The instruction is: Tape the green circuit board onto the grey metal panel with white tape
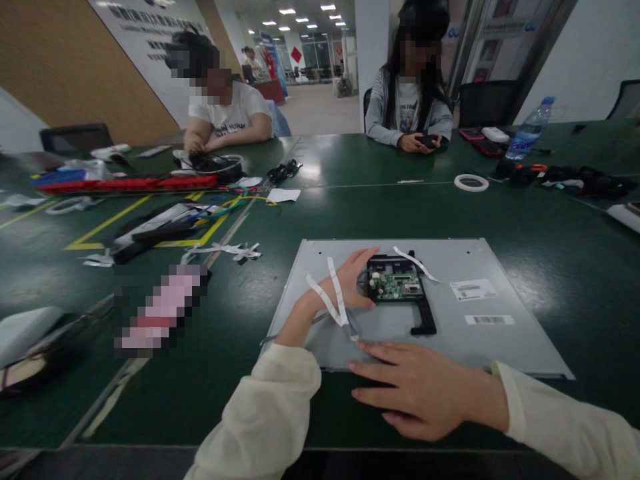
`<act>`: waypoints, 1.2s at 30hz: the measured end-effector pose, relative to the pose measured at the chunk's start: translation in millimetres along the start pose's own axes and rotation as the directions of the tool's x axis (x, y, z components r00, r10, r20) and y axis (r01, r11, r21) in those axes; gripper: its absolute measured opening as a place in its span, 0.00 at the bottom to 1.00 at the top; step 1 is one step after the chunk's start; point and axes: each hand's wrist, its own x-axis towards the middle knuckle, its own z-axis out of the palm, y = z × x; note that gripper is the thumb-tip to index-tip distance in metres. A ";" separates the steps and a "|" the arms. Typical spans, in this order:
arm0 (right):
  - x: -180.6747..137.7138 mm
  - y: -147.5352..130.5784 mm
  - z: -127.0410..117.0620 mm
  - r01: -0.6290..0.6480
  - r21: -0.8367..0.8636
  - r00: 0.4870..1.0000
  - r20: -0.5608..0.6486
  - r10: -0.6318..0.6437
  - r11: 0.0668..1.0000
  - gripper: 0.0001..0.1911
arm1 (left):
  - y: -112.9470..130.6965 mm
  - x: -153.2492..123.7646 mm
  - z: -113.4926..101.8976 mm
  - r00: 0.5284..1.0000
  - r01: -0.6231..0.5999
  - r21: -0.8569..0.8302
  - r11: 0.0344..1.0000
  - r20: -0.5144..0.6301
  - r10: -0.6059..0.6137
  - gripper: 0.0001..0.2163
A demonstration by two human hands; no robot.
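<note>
A flat grey metal panel (450, 327) lies on the green table, with a black plastic bracket (427, 315) and a green circuit board (395, 285) on top of it. My left hand (345, 283) straddles the bracket's left end, thumb at the near edge and fingers at the far edge. Under that wrist runs a grey cable (353, 325) with a small pale connector at its end. My right hand (420, 387) is over the panel's near edge, fingers spread, the index fingertip at the connector. White tape strips (320, 297) show by my left hand; another tape strip (416, 264) crosses the bracket's far side.
A phone-like pink object (165, 310), blurred out, lies to the left. Behind it are loose cables (225, 208) and a black-and-white item (155, 227). A tape roll (471, 183) and a water bottle (531, 130) stand far right. Two people sit across the table.
</note>
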 end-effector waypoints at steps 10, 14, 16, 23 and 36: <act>0.1 -0.9 1.3 0.005 0.019 1.000 -0.003 -0.005 1.000 0.24 | -8.7 0.3 6.3 1.000 0.009 -0.074 0.997 -0.008 -0.010 0.51; 0.2 -1.1 0.0 0.002 0.025 1.000 0.010 -0.002 1.000 0.24 | -6.5 -0.3 6.2 1.000 0.015 -0.081 0.997 0.002 -0.015 0.51; 0.3 -1.1 -1.0 -0.006 0.028 1.000 0.016 0.006 1.000 0.24 | -4.5 -0.9 5.8 1.000 0.022 -0.079 0.997 0.001 -0.022 0.51; 1.4 0.4 -0.9 -0.030 0.040 0.999 -0.028 0.032 0.999 0.22 | -0.3 -2.0 3.8 1.000 0.027 -0.060 0.998 0.009 -0.026 0.49; -57.3 84.2 -34.4 -0.661 0.351 0.397 -0.587 0.706 0.663 0.13 | -5.1 -2.2 6.1 0.999 0.050 -0.007 0.999 0.005 -0.050 0.51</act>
